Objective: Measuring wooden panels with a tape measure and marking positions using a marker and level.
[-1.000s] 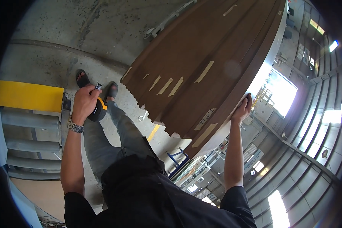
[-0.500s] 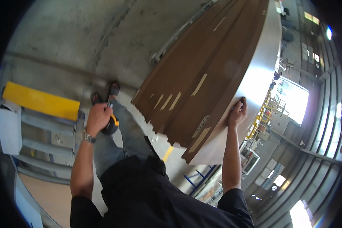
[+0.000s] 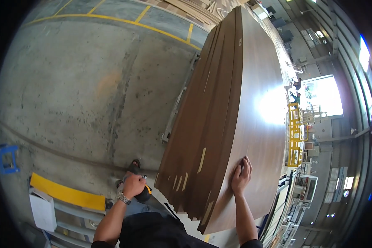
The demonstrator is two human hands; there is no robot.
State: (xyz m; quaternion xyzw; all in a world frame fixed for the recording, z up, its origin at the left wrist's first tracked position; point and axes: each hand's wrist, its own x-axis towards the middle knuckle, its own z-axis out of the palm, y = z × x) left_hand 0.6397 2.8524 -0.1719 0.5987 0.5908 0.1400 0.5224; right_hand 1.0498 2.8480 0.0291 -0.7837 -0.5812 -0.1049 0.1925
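My left hand (image 3: 134, 186), a metal watch on its wrist, is closed round a black, rounded hand tool (image 3: 144, 195) with an orange-yellow part and a small metal fitting. My fingers hide much of it, so its kind does not show. Beside it stands a tall stack of brown wood-look panels (image 3: 208, 120), its near ends jagged and pale tape strips stuck on its side. My right hand (image 3: 241, 175) rests on the smooth top panel (image 3: 258, 153) near its left edge, fingers bent together. A dark spot shows under those fingers; I cannot make out what it is.
Left of me are a yellow-topped rack (image 3: 66, 191) with grey bars, a white box (image 3: 42, 208) and a blue stool (image 3: 7, 158). A metal rail (image 3: 180, 101) runs along the stack's base. Beyond it stand yellow railings (image 3: 294, 134) and people near a bright doorway.
My view has tilted up, showing more of the top panel and far floor. My right hand has shifted from the panel's edge region onto its surface; my left still grips the black tool.
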